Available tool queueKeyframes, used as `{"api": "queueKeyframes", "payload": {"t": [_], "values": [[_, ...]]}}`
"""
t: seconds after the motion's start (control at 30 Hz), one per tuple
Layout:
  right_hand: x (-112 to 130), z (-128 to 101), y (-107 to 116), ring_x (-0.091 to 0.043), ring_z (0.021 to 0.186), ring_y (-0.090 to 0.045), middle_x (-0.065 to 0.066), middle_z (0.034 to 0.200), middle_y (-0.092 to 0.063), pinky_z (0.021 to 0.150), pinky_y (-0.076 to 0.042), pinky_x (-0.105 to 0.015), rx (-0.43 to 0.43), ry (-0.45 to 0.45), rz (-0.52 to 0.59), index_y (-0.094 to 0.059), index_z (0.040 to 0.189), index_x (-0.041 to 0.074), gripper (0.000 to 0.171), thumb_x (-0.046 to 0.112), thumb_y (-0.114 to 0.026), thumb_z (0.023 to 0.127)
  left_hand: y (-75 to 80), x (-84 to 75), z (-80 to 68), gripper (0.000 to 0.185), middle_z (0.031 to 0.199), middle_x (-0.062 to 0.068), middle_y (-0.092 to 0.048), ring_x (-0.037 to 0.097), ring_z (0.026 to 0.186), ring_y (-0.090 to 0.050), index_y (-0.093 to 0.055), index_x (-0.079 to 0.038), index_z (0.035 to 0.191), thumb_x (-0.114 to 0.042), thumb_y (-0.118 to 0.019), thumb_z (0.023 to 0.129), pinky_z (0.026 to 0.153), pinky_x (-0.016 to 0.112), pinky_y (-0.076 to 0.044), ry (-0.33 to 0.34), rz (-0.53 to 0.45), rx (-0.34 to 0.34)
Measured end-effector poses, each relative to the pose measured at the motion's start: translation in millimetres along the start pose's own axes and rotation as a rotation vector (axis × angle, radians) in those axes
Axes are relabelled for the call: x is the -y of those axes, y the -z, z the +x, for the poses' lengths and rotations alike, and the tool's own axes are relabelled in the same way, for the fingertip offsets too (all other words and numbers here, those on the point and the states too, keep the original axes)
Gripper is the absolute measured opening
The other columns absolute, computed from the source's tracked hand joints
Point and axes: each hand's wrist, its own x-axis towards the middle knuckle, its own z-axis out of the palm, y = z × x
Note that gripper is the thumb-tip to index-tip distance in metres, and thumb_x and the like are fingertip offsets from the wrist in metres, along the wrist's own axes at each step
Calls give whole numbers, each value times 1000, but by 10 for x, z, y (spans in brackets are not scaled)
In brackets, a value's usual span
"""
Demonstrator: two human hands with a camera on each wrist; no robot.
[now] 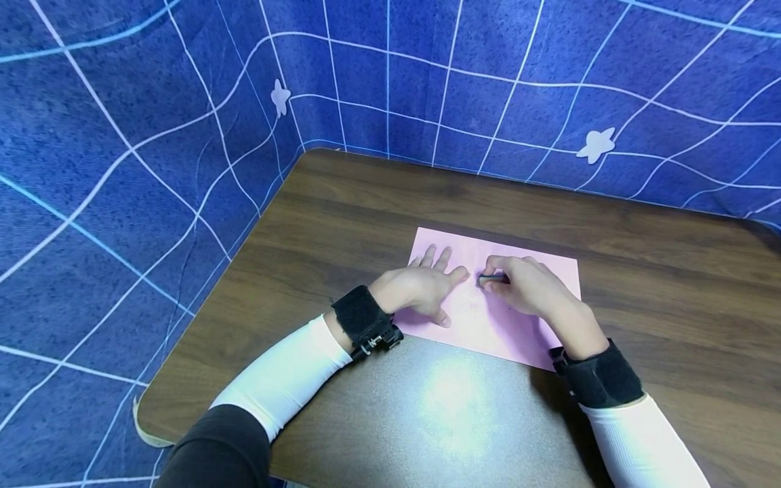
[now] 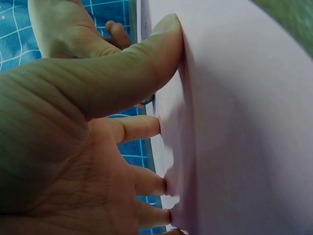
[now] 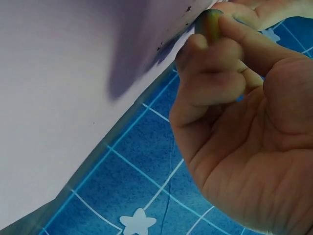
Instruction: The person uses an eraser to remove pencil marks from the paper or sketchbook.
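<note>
A sheet of pink paper (image 1: 470,325) lies on the wooden table under both hands. My left hand (image 1: 421,288) rests on its left part, fingers spread and straight, thumb pointing toward the other hand. Between thumb and curled fingers, my right hand (image 1: 531,285) pinches a small eraser (image 1: 493,278) against the middle of the sheet. In the right wrist view the eraser (image 3: 210,23) shows a rounded end with blue-green and yellow tones, partly covered by the fingers. Small dark specks (image 3: 188,9) dot the paper close to it.
The brown wooden table (image 1: 360,203) has a rounded corner at the near left. A blue curtain (image 1: 427,88) with white grid lines and star shapes borders its back and left side. Black wrist straps (image 1: 360,315) with cameras sit on both forearms.
</note>
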Motion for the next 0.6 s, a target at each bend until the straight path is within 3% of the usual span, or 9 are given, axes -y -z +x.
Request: {"api": "queueKeyframes", "payload": {"t": [0.23, 0.6], "values": [[-16, -3, 28, -14, 65, -53, 1, 82, -72, 58, -40, -29, 45, -58, -4, -69, 93, 21, 5, 19, -74, 94, -15, 1, 4, 90, 172, 22, 10, 45, 157, 13, -26, -28, 157, -46, -78, 87, 130, 57, -7, -5, -10, -8], [-244, -84, 221, -13, 64, -46, 5, 66, -51, 57, -35, -28, 143, -174, 49, -68, 81, 18, 12, 22, -75, 90, 9, 3, -47, 91, 171, 20, 16, 42, 156, 19, -22, -29, 160, -42, -77, 89, 130, 56, -2, -10, -38, 3]]}}
